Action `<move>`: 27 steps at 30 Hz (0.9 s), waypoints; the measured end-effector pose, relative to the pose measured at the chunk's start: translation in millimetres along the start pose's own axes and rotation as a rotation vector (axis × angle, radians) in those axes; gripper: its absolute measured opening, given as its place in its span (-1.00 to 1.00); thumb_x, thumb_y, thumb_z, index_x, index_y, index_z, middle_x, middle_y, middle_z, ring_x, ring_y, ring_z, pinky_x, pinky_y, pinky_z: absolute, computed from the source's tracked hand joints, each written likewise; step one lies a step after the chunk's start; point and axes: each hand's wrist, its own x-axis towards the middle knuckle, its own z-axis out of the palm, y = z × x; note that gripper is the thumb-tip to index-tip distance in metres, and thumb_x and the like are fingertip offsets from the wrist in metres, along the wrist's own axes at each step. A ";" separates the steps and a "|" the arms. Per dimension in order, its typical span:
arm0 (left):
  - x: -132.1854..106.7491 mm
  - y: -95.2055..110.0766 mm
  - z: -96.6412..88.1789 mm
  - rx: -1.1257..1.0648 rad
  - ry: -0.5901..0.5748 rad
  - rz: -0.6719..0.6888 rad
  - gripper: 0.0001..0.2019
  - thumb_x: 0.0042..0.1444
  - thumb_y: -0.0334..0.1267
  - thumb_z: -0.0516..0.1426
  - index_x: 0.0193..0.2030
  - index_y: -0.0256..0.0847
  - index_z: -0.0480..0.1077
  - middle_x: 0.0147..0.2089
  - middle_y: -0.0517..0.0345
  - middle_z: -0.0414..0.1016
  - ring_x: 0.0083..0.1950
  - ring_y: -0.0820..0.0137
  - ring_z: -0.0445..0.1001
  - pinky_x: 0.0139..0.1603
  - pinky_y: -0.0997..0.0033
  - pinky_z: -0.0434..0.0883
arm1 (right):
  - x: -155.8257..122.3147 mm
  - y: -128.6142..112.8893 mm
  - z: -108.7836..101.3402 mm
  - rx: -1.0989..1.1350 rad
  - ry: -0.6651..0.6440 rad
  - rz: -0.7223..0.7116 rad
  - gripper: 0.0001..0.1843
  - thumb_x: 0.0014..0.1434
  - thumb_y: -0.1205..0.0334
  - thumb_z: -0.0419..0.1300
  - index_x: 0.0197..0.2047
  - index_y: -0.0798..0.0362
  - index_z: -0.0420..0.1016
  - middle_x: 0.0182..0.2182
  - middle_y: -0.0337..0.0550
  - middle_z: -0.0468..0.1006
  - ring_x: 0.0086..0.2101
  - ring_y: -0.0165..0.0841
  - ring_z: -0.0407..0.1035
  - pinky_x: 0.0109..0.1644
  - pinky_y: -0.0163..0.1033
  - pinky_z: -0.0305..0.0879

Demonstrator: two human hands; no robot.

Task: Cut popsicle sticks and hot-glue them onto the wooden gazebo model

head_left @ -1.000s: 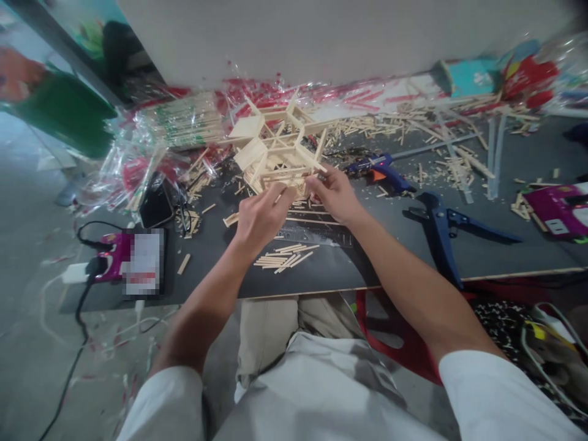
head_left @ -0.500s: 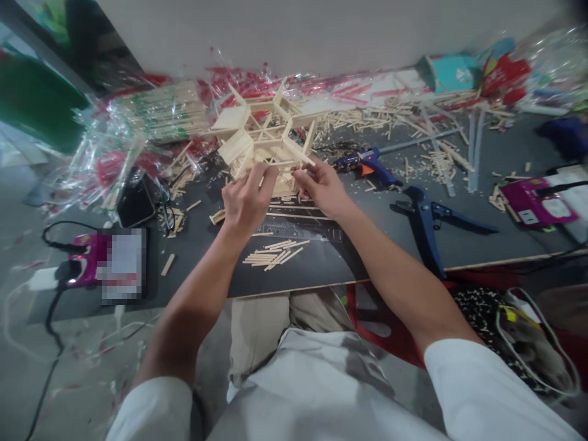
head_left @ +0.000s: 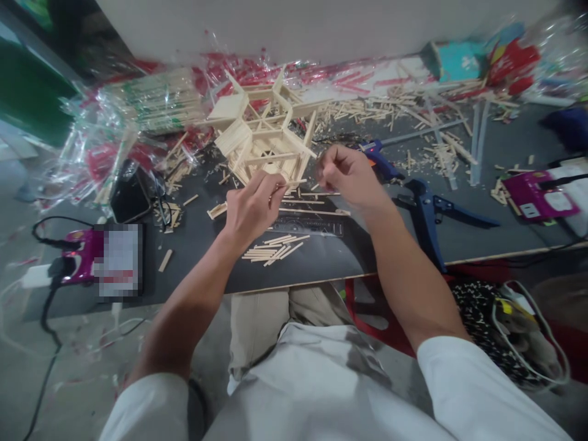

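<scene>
The wooden stick model [head_left: 269, 131], a frame of hexagon-like cells with flat panels on its left, stands on the dark table. My left hand [head_left: 252, 205] is in front of it, fingers pinched on a thin wooden stick [head_left: 296, 182] that points right. Right of the model, my right hand [head_left: 351, 177] is raised with its fingers curled together; what they hold, if anything, is too small to make out. A blue glue gun [head_left: 386, 164] lies just beyond that hand, partly covered by it. Below my hands are a clear ruler [head_left: 312, 226] and a small pile of cut sticks [head_left: 274, 248].
A blue hand cutter [head_left: 425, 211] lies to the right, near a purple power adapter [head_left: 539, 195]. On the left are a dark phone-like object [head_left: 131, 195] and a pixelated device [head_left: 120, 263]. Plastic-wrapped stick bundles [head_left: 154, 101] and scattered offcuts [head_left: 367, 113] line the back.
My right hand has moved right, away from the model and from my left hand. My left hand has shifted slightly right and nearer, and the stick in it now shows clear of the model.
</scene>
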 end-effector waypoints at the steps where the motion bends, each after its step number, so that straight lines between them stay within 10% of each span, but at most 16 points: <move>1: -1.1 -0.1 1.4 -0.026 0.016 0.013 -0.85 0.37 -0.17 0.15 -0.18 -0.16 0.47 -0.26 0.13 0.61 -0.38 0.47 0.51 -0.39 0.47 0.28 | -2.4 -3.6 -0.3 0.010 -0.043 0.007 -0.42 0.13 -0.35 0.34 -0.36 -0.03 0.25 -0.52 -0.32 0.29 -0.54 -0.50 0.11 -0.51 -0.31 0.11; 16: 0.1 0.0 10.1 -0.813 -0.142 -0.218 -0.65 0.27 0.03 0.27 -0.25 -0.13 0.23 -0.33 0.14 0.64 -0.42 0.42 0.64 -0.55 0.52 0.46 | -7.6 -13.9 9.4 -0.145 -0.152 0.042 -0.66 0.11 -0.04 0.42 -0.30 0.05 0.50 -0.52 -0.32 0.44 -0.49 -0.46 0.26 -0.39 -0.32 0.20; 27: 0.5 3.0 2.6 0.040 -0.279 -0.085 -0.75 0.47 -0.17 -0.03 0.11 -0.19 0.36 -0.11 0.02 0.64 -0.11 0.29 0.62 -0.19 0.37 0.39 | -9.4 -14.3 15.3 -0.354 -0.234 0.026 -0.69 0.24 -0.02 0.26 -0.31 0.08 0.53 -0.53 -0.30 0.42 -0.48 -0.46 0.22 -0.34 -0.31 0.14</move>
